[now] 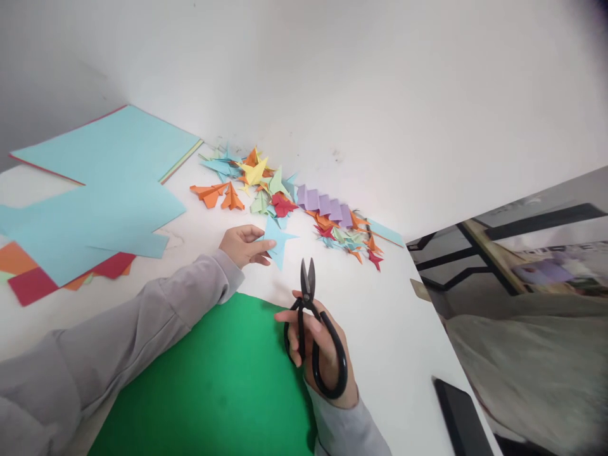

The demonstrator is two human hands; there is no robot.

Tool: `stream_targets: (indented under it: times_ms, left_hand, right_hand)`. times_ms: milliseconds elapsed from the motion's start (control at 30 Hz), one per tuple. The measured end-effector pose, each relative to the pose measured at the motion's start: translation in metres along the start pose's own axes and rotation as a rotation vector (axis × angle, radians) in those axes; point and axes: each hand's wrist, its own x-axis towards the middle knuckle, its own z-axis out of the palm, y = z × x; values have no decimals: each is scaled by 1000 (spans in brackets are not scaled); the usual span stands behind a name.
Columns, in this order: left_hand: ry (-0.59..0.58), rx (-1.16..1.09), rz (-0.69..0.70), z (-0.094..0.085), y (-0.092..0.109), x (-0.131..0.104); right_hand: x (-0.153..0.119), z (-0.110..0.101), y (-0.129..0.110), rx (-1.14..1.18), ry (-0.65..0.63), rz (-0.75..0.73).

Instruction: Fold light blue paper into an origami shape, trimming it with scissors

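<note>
One blue star (281,243), likely mid-trim: my left hand (244,246) pinches it; my right hand (329,347), half-hidden, curls round nearer scissors (307,296); snipping needs contact.

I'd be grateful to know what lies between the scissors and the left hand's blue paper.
The head view shows only white tabletop between the scissors and that blue paper.

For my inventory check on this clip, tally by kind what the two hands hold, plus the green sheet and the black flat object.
Scissors, in the right hand: 1
Blue paper star, in the left hand: 1
Green sheet: 1
Black flat object: 1
Total: 4
</note>
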Motion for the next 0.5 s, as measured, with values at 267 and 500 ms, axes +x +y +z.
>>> stream_targets:
  times_ms: [267,500]
  left_hand:
    - [-87,-67,-52,3,6,-6]
    - [-144,-29,-81,3,7,-7]
  right_hand:
    - [-19,9,-10,-6,-123,133]
    - [-17,9,0,26,-48,154]
